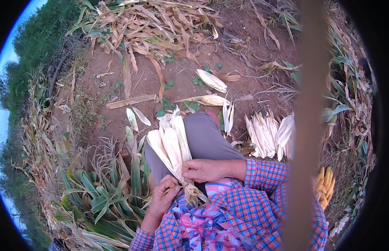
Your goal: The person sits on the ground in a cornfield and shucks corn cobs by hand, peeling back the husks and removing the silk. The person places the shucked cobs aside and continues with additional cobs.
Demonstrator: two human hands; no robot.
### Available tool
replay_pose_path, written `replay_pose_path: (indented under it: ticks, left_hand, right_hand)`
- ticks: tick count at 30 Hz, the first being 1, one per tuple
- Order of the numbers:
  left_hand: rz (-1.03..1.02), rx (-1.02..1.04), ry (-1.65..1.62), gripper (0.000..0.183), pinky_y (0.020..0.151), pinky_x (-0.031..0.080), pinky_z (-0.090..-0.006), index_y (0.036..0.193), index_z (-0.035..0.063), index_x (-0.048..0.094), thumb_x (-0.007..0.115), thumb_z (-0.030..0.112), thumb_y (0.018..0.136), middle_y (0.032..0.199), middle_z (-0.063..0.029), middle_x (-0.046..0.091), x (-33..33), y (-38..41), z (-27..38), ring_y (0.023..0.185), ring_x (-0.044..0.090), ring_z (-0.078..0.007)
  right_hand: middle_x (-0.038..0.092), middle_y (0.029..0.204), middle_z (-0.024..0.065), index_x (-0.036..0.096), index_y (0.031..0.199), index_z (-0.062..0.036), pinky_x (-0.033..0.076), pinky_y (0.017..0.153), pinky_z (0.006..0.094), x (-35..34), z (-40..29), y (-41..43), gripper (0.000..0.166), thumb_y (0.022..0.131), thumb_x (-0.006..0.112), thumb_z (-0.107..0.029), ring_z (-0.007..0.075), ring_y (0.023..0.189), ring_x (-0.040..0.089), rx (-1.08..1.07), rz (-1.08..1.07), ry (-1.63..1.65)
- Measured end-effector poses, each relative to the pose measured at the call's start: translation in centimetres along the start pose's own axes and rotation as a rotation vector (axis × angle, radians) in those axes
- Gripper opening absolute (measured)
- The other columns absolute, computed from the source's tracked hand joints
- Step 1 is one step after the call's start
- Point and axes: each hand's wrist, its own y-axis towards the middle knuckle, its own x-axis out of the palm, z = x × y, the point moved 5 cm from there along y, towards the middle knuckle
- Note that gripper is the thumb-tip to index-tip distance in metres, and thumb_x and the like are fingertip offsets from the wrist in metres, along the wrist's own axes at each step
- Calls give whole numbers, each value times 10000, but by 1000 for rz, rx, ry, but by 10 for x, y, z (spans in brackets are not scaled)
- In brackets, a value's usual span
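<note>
A bundle of pale dried corn husks (169, 144) lies along my lap, its loose ends pointing away from me. My right hand (202, 170) grips the bundle's narrow neck, fingers curled in. Just left of that neck, my left hand (164, 193) pinches what looks like a thin husk strip, mostly hidden by the fingers. Below both hands sticks out the browner, gathered butt end (191, 192) of the bundle. Grey trousers (207, 135) on my bent leg support the husks.
Several husk bundles (262, 135) stand side by side at right. Shelled-looking yellow corn cobs (324, 186) lie farther right. A loose husk (211, 80) rests on bare soil ahead. Dry leaves (157, 28) heap beyond; green corn stalks (103, 194) lie left. A blurred brown strip (307, 125) crosses the view.
</note>
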Motion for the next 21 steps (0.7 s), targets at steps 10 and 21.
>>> replay_pose_path:
  ticks: [10, 21]
  left_hand:
    - [123, -232, -678, 103, 587, 425, -205, 856, 79, 516, 542, 137, 938, 809, -91, 596, 8, 6, -5, 584, 511, -111]
    - [93, -272, 84, 104, 591, 406, -192, 977, 25, 546, 581, 14, 879, 807, 11, 584, 8, 14, 13, 667, 501, -30]
  right_hand:
    - [520, 727, 46, 545, 827, -36, 433, 557, 319, -4, -32, -15, 132, 887, 556, -152, 178, 620, 544, -499, 315, -576]
    - [545, 808, 102, 556, 782, -53, 483, 611, 429, 23, -57, -16, 180, 846, 557, -221, 311, 744, 603, -472, 403, -1135]
